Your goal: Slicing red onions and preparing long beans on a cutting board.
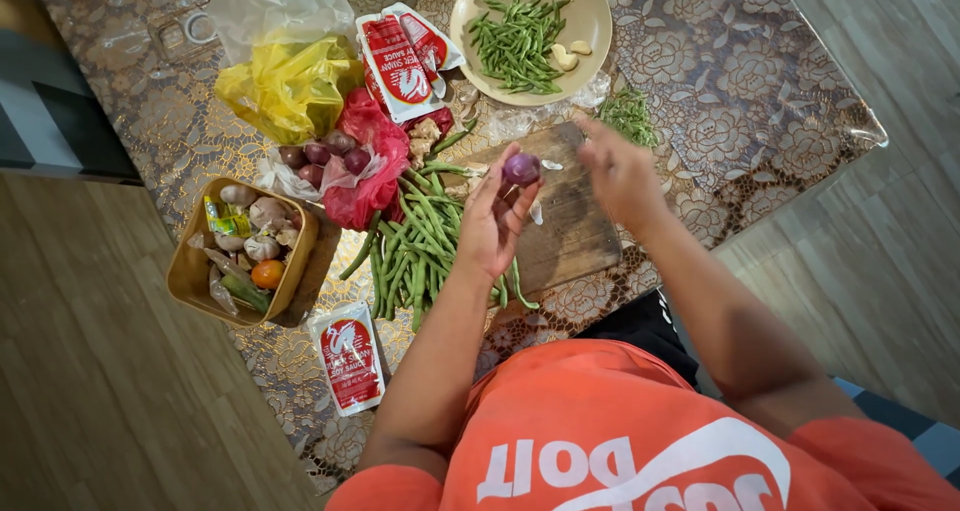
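Observation:
My left hand (492, 226) holds a small purple shallot (521, 169) at its fingertips above a wooden cutting board (570, 221). My right hand (622, 174) hovers blurred just to the right of the shallot, fingers loosely apart, and nothing shows in it. A heap of long green beans (415, 241) lies under and left of my left hand. Bits of pale peel rest on the board near the shallot.
A beige plate (590, 21) holds cut green beans and garlic cloves. More shallots (325, 156) sit on a red bag (370, 166). A wooden box (195, 271) holds garlic and a tomato. Red sauce sachets (400, 61) (348, 359), a yellow bag (290, 86), patterned table cover (760, 91).

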